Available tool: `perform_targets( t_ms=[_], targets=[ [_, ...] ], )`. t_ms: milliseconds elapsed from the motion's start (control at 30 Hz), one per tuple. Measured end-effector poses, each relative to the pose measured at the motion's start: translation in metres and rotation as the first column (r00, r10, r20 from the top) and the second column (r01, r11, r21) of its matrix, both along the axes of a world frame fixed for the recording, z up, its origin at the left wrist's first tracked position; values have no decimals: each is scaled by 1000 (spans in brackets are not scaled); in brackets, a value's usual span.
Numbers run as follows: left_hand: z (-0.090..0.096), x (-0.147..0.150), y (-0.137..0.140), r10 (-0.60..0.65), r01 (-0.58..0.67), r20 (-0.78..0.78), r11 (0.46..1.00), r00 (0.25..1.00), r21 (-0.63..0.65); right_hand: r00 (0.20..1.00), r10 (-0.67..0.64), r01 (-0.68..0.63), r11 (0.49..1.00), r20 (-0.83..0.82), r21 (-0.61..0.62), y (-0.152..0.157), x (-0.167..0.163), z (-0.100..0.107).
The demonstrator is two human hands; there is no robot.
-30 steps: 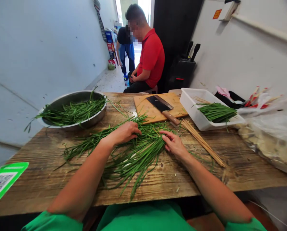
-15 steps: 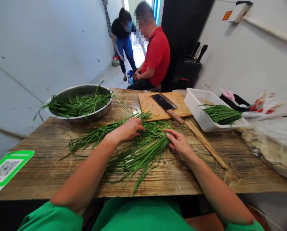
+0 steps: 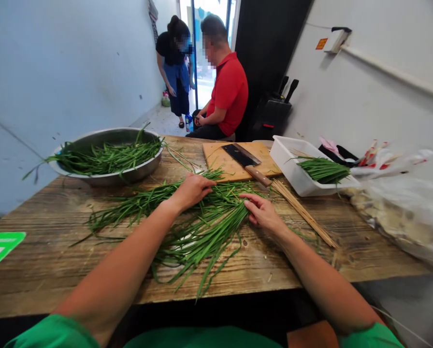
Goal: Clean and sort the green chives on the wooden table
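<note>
My right hand [image 3: 263, 211] is closed on the gathered ends of a bunch of garlic chives [image 3: 205, 246], held between thumb and fingers. The long leaves fan out toward the table's front edge. My left hand [image 3: 192, 191] is over a looser pile of chives [image 3: 138, 202], its fingers stretched to the right and a gap between thumb and forefinger. I see no stalk clearly gripped in it. Beyond the hands, a cleaver [image 3: 242, 155] lies on a wooden cutting board [image 3: 270, 164], its handle sticking out over the near edge.
A metal basin [image 3: 129, 175] of chives stands at the left. Thin wooden skewers [image 3: 305, 215] lie right of my right hand, near a white plastic tub [image 3: 287, 166] holding trimmed chives [image 3: 323, 169]. Plastic bags [image 3: 401, 208] crowd the right side. Two people are beyond the table.
My left hand's fingers have straightened from a more curled pose above the pile. My right hand keeps hold of the bunch. The camera view has shifted slightly.
</note>
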State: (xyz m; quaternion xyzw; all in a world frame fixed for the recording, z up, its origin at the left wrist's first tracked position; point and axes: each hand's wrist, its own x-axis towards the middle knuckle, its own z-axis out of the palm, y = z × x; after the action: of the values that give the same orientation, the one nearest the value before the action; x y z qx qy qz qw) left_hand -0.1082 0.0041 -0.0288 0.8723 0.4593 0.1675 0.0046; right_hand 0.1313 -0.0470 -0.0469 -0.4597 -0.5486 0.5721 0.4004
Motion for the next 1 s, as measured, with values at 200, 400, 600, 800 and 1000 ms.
perform_targets(
  t_ms=[200, 400, 600, 800, 1000],
  targets=[
    [0, -9, 5, 65, -59, -171, 998, 983, 37, 1000, 4, -5, 998, 21, 64, 1, 4, -2],
    [5, -15, 0, 142, -136, -165, 990, 976, 46, 999, 1, 0, 1000, 40, -31, -4, -14, 13],
    [0, -13, 2, 166, -163, 140, 986, 976, -30, 999, -42, 42, 999, 32, -10, 4, -40, 13],
    [-5, 0, -11, 72, -123, 278, 977, 958, 172, 994, 4, -16, 994, -111, -106, 6, -35, -3],
    [1, 12, -21, 35, -124, 420, 975, 907, 185, 987, 8, -32, 988, -158, -150, 4, -37, -11]
  ],
)
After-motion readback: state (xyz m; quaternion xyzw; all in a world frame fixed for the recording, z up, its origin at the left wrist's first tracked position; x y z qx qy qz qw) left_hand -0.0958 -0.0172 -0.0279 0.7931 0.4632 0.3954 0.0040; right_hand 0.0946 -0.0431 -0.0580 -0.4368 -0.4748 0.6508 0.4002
